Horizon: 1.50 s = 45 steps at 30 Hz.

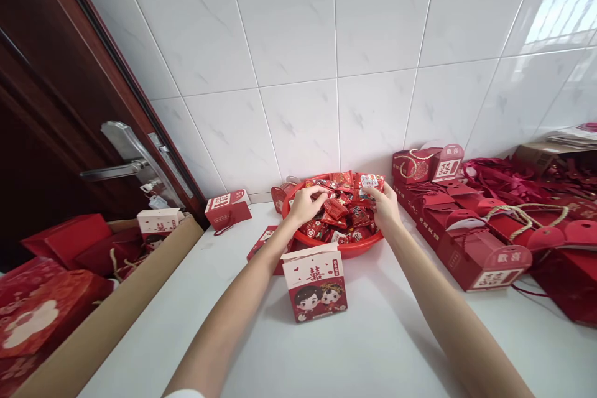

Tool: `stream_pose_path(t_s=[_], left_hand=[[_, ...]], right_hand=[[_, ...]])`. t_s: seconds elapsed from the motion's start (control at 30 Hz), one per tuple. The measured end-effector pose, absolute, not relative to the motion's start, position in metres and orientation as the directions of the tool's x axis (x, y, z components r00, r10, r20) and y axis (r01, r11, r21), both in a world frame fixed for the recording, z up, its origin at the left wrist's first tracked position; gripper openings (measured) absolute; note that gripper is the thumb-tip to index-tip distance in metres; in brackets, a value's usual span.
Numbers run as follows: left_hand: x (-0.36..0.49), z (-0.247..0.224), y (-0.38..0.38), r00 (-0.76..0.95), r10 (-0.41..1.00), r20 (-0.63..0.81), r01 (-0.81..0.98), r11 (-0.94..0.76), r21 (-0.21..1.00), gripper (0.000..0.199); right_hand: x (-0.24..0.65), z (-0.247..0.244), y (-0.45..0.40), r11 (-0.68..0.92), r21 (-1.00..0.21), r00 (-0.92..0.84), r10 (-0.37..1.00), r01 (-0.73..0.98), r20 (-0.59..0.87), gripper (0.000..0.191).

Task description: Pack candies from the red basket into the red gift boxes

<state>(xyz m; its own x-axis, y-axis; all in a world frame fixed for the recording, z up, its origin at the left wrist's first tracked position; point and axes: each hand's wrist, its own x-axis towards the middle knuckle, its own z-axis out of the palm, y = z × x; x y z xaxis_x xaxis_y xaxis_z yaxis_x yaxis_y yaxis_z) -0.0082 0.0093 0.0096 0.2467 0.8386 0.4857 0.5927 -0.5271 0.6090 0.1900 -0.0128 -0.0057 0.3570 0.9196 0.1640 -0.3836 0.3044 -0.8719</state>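
Note:
A round red basin (354,251) full of red-wrapped candies (336,208) stands against the tiled wall. Over its left part is my left hand (308,204), fingers bent together at the candies; what they hold, if anything, is too small to make out. My right hand (383,204), at the basin's right side, is closed on a red and white candy packet (372,181). In front of the basin, between my forearms, a white and red box (316,286) with two cartoon figures stands upright on the white table (373,336).
Red gift boxes (485,255) with rope handles crowd the right side. A small red box (228,208) lies left of the basin, another (263,242) partly behind my left forearm. A cardboard carton (125,305) of red boxes and a door handle (116,169) are at left.

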Motion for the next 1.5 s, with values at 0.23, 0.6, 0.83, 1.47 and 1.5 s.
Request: stream_pose_path(t_s=[0.23,0.6,0.83,1.47,1.5], left_hand=[[-0.013,0.023,-0.009,0.658,0.717,0.230,0.604,-0.685,0.407,0.037],[0.003,0.008,-0.004,0.598,0.797,0.086,0.746,-0.593,0.302,0.045],[-0.007,0.009,-0.004,0.513,0.819,0.257,0.690,-0.572,0.443,0.028],[0.002,0.019,0.001,0.324,0.800,0.505,0.353,-0.598,0.720,0.026],[0.006,0.020,0.001,0.307,0.799,0.517,0.360,-0.601,0.714,0.024]], right_hand=[[0.189,-0.006,-0.013,0.317,-0.872,0.370,0.913,-0.373,0.173,0.030],[0.188,-0.005,-0.014,0.334,-0.855,0.390,0.905,-0.398,0.172,0.029],[0.188,-0.003,-0.015,0.327,-0.835,0.406,0.903,-0.442,0.139,0.028],[0.186,-0.003,-0.019,0.322,-0.842,0.259,0.939,-0.432,0.226,0.035],[0.185,-0.002,-0.021,0.312,-0.847,0.195,0.948,-0.431,0.250,0.038]])
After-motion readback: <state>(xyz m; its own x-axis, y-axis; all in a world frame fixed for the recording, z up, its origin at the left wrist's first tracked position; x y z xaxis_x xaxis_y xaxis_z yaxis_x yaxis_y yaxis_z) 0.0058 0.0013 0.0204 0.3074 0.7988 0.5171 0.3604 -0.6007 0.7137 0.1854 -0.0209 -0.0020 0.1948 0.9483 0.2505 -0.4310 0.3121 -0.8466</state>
